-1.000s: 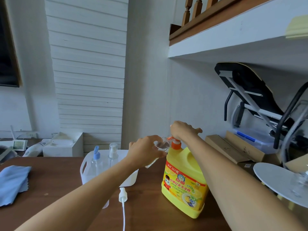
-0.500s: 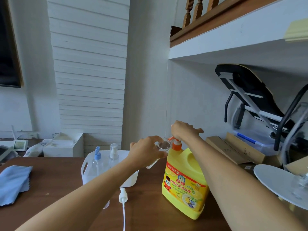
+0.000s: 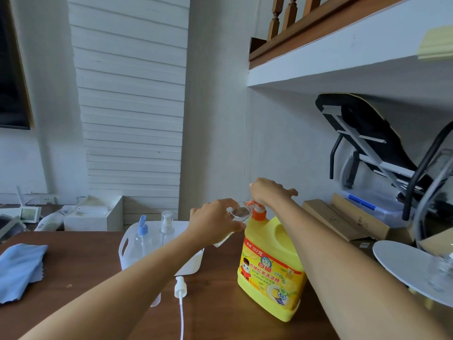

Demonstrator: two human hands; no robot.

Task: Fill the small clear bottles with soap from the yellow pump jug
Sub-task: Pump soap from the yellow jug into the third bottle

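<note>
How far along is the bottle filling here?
Done: a white spray top lies on the table. In hand: left hand tilts a small clear bottle to the spout of the yellow pump jug, right hand on its pump. Left: two capped bottles in the white basket, contents unclear.

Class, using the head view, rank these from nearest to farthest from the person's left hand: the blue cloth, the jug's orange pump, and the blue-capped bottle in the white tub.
1. Orange pump: just right of the left hand.
2. Blue-capped bottle: standing in the white tub, to the hand's left.
3. Blue cloth: at the table's far left edge.
</note>
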